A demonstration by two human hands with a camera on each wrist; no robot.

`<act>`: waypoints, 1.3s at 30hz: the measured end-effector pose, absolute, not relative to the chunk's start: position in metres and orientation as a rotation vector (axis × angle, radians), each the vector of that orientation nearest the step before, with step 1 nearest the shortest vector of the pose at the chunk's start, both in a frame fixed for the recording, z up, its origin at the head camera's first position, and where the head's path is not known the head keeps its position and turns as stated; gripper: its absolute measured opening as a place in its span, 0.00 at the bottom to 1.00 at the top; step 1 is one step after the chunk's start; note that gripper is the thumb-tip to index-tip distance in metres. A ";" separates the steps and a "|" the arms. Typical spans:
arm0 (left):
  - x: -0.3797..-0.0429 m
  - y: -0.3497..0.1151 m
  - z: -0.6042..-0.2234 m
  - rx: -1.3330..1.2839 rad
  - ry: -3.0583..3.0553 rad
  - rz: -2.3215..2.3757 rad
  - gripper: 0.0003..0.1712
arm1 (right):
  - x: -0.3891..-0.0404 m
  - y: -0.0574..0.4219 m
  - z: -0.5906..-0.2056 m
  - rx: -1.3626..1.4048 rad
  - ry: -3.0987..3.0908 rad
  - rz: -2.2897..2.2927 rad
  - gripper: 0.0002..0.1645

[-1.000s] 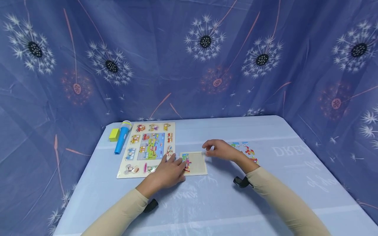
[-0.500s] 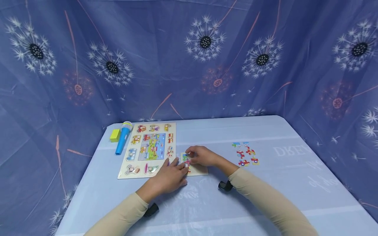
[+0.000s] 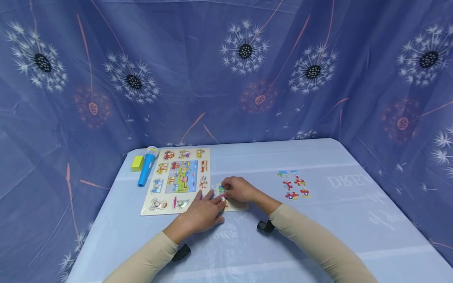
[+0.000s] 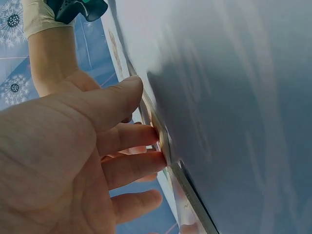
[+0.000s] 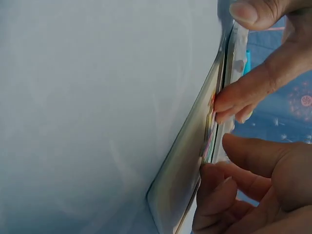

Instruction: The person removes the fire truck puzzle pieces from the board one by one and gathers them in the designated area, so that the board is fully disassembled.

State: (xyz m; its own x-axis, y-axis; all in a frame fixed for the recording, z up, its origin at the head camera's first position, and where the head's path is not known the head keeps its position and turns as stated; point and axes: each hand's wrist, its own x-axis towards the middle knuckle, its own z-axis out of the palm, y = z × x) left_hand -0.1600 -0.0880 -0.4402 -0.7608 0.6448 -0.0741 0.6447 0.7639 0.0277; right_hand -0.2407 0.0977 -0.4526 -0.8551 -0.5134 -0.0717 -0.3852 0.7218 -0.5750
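Head view: puzzle tray [image 3: 238,206] sits under both hands — left hand [image 3: 203,214] fairly straight-fingered on its left side, right hand [image 3: 240,189] curled above, can't tell if pinching — loose pieces [image 3: 288,185] lie right, nearer the right hand

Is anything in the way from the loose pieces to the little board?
Just the right hand and its wrist, which lie over and beside the little board. Nothing else shows between it and the loose pieces.
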 end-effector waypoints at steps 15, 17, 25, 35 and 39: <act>-0.161 -0.086 -0.439 1.047 2.869 0.011 0.30 | -0.239 0.088 -0.450 -0.603 2.739 -0.770 0.22; -0.161 -0.086 -0.438 1.041 2.865 0.014 0.30 | -0.240 0.088 -0.450 -0.594 2.725 -0.781 0.23; -0.162 -0.085 -0.438 1.033 2.856 -0.003 0.30 | -0.241 0.087 -0.453 -0.584 2.727 -0.842 0.24; -0.162 -0.085 -0.440 1.027 2.858 0.006 0.30 | -0.243 0.088 -0.452 -0.560 2.739 -0.813 0.24; -0.163 -0.086 -0.441 1.030 2.858 0.011 0.31 | -0.246 0.090 -0.454 -0.571 2.741 -0.806 0.24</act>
State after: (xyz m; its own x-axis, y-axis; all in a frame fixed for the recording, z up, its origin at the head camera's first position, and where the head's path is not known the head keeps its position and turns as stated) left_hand -0.1627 -0.0857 -0.4413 -0.7656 0.6363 -0.0948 0.6356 0.7709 0.0418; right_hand -0.2458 0.0902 -0.4536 -0.8983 -0.4264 -0.1060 -0.3011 0.7732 -0.5581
